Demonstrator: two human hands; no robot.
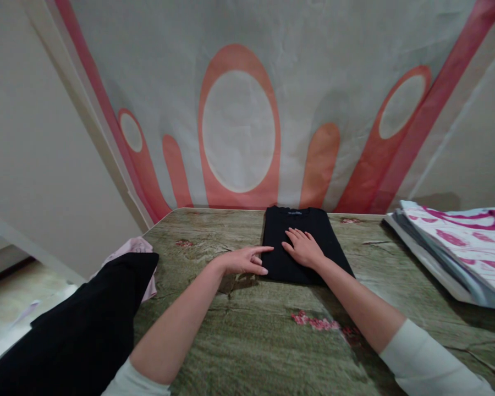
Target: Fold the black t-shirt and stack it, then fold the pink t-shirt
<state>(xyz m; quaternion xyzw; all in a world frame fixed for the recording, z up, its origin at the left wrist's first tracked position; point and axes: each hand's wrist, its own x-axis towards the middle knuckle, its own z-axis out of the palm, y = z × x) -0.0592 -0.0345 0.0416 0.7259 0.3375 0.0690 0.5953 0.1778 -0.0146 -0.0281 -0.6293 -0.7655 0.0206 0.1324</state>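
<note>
Pale sleeves (429, 355): nearest me, at the bottom edge of what I see, well apart from the folded fabric.
Black shirt (289, 268): folded into a tidy block, flat on the bench (214, 225), its neck end by the far edge, close to the printed wall covering (239, 132).
Top layer: if my right hand (305, 250) pressed down and slid, I judge it could drag the fabric and wrinkle it.
Side fold: a careless hook of my left hand (243, 261) could tug that edge loose.
Far edge: a push away from me could crowd the neck end against the wall covering and crumple it.
Black cloth (91, 324): it hangs at my left with pink cloth (126, 248) beside it; its weight could slide it down if I bumped it.
Right palm: down on the shirt, fingers straight and slightly spread, gripping nothing.
Left index: stretched out, thumb apart from it, other fingers curled, at the shirt's left edge; the light is dim, so I can't tell whether it presses the fabric. Nothing is pinched.
</note>
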